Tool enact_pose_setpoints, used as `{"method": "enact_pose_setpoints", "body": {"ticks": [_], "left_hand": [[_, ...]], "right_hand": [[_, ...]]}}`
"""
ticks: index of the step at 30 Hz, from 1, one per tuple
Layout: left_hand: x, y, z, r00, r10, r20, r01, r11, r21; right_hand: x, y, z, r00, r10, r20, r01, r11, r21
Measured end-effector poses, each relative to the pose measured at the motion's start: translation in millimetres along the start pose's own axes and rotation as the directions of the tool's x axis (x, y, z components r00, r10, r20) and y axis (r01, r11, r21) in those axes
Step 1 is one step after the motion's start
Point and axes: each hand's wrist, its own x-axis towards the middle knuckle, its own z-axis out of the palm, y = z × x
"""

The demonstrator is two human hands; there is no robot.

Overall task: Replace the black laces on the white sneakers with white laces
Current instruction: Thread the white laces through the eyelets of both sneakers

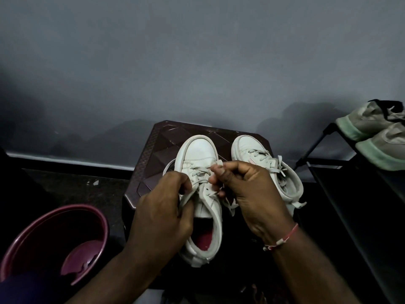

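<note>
Two white sneakers stand side by side, toes away from me, on a dark brown plastic stool (157,148). The left sneaker (200,154) has a red insole and a white lace (198,173) threaded through its lower eyelets. My left hand (164,207) pinches one strand of that lace at the sneaker's left side. My right hand (243,183) holds the other strand pinched above the tongue, its tip sticking up. The right sneaker (247,148) is laced in white, with loose ends hanging over its sides. No black lace shows.
A maroon bucket (54,238) sits on the dark floor at lower left. A black shoe rack (341,194) on the right holds a pair of grey sneakers with green soles (377,137). A grey wall stands close behind the stool.
</note>
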Motion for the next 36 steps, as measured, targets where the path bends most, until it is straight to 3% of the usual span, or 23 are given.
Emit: {"method": "enact_pose_setpoints", "body": {"ticks": [4, 9, 14, 16, 27, 30, 36], "left_hand": [[2.7, 4.7, -1.9, 0.993, 0.108, 0.040, -0.111, 0.989, 0.094], [11.2, 4.8, -9.8, 0.972, 0.173, 0.161, -0.192, 0.975, 0.113], [13.0, 9.9, -11.5, 0.942, 0.109, 0.317, -0.207, 0.933, 0.295], [10.6, 13.4, -10.0, 0.940, 0.080, 0.331, -0.209, 0.903, 0.375], [13.0, 23.4, -11.0, 0.948, -0.031, 0.318, -0.126, 0.878, 0.462], [10.8, 26.2, -7.4, 0.926, -0.131, 0.355, -0.089, 0.837, 0.540], [6.9, 33.6, -0.2, 0.936, -0.138, 0.323, -0.053, 0.854, 0.518]], "right_hand": [[0.8, -1.6, -0.3, 0.998, -0.050, -0.048, 0.047, 0.997, -0.056], [-0.9, -1.7, 2.4, 0.999, -0.013, -0.042, 0.012, 1.000, -0.007], [-2.7, -2.0, 2.9, 1.000, -0.004, 0.002, 0.004, 1.000, 0.017], [-3.4, -1.9, 1.6, 0.999, 0.022, 0.032, -0.020, 0.998, -0.058], [-2.6, -9.8, -10.9, 0.997, -0.056, 0.059, 0.070, 0.957, -0.281], [-1.3, -9.1, -10.9, 0.992, -0.106, 0.073, 0.126, 0.915, -0.382], [-0.1, -11.5, -13.6, 0.989, 0.036, 0.147, 0.012, 0.949, -0.314]]}}
